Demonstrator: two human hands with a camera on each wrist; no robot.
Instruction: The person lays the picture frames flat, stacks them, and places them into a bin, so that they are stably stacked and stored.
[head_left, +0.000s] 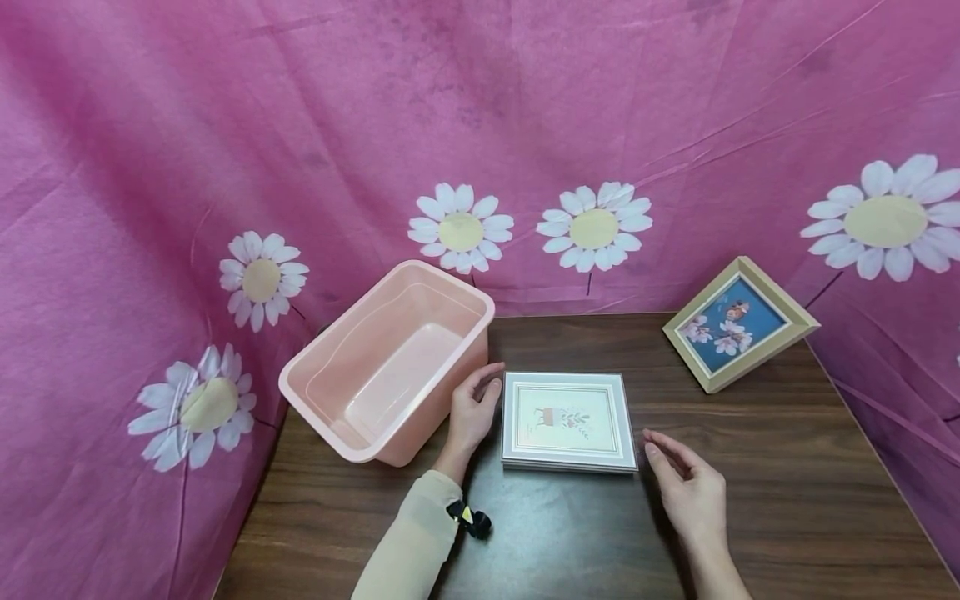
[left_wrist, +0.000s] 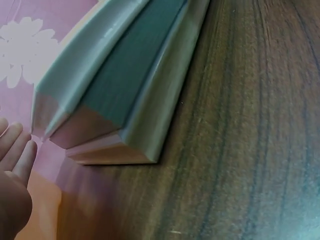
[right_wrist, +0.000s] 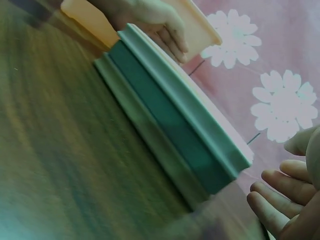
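Observation:
A stack of picture frames (head_left: 570, 422) lies flat on the table, a white frame with a pale printed picture on top. From the side, the wrist views show a dark layer (right_wrist: 160, 110) between two paler frames. My left hand (head_left: 472, 412) is by the stack's left side, fingers relaxed; whether they touch it I cannot tell. Off the stack's right edge, my right hand (head_left: 692, 492) is held with loosely bent fingers and nothing in them. The left wrist view catches part of the left hand (left_wrist: 15, 175) near the stack's corner.
A pink plastic bin (head_left: 390, 367) stands left of the stack, close to my left forearm. At the back right, a wooden picture frame (head_left: 738, 325) with a bird and blossoms stands tilted. Pink flowered cloth (head_left: 525, 125) hangs behind the wooden table (head_left: 795, 467).

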